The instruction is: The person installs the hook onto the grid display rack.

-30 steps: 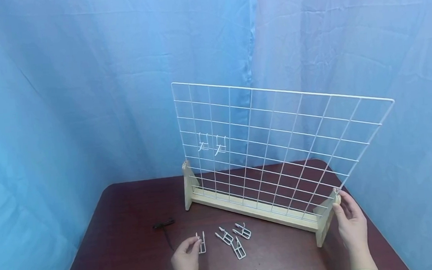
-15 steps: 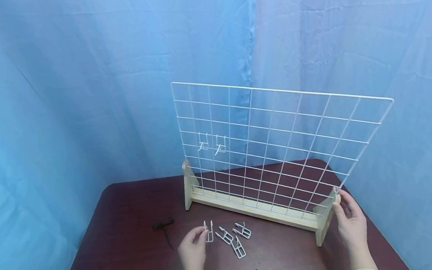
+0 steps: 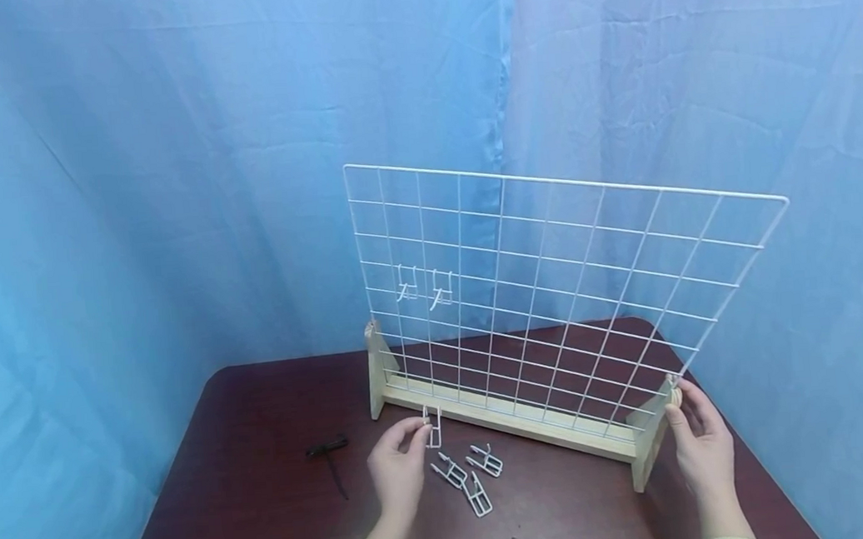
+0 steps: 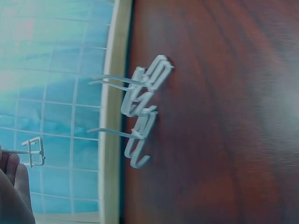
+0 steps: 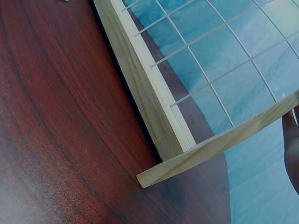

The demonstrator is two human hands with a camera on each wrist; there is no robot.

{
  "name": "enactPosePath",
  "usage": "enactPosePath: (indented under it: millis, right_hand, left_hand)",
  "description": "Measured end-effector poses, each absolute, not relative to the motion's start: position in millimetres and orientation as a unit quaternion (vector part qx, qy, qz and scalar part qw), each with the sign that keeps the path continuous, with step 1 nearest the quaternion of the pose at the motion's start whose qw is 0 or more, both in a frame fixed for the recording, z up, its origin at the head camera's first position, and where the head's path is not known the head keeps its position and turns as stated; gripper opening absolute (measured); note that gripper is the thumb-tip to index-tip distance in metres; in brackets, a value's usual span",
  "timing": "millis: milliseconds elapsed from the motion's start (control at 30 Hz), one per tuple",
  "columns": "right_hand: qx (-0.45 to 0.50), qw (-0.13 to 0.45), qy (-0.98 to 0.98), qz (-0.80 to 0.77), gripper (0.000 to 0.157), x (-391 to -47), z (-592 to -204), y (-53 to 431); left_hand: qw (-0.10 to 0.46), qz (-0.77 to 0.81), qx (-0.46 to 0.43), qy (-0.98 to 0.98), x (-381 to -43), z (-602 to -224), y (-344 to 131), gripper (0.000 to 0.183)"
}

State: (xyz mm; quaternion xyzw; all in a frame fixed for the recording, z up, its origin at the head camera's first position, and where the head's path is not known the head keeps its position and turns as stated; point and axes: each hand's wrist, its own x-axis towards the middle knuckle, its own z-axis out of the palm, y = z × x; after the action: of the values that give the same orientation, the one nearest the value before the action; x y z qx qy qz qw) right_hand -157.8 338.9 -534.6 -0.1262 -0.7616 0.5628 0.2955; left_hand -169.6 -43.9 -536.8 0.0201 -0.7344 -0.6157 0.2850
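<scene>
Between thumb and fingers, my left hand [image 3: 399,468] pinches a white wire hook [image 3: 435,446], prongs up, in front of the stand's wooden base [image 3: 510,421]. In the left wrist view the same hook [image 4: 42,151] sticks out past the fingertips at the left edge. My right hand [image 3: 705,442] grips the top of the stand's right wooden end piece [image 3: 648,440], thumb on the near side. A white wire grid panel [image 3: 497,248] stands upright in the base. Two white hooks hang side by side on its left part, a left one [image 3: 407,293] and a right one [image 3: 441,299].
Three loose wire hooks [image 3: 478,500] lie close together on the dark red table [image 3: 261,415], right of my left hand. A thin black T-shaped item [image 3: 328,449] lies to the left. Blue curtains [image 3: 243,149] surround the table at the back and sides.
My left hand has lifted the hook forward and to the right, from the near side of the table toward the base. The right hand keeps its grip on the end piece.
</scene>
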Motion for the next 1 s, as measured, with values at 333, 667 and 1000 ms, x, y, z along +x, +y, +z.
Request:
enactPosePath:
  millis: [333,667,1000]
  right_hand:
    - [-0.13,0.297,-0.758,0.566,0.043,-157,-534,338]
    - [-0.128,0.298,-0.764,0.558,0.044,-159,-536,340]
    - [-0.129,0.295,-0.766,0.557,0.044,-159,-536,340]
  left_hand:
    - [0.307,-0.633,-0.022,-0.711,-189,-493,-38,0.009]
    - [0.329,-0.664,-0.084,-0.666,-203,-453,-24,0.01]
    - [0.333,-0.655,-0.087,-0.673,-207,-431,-13,0.009]
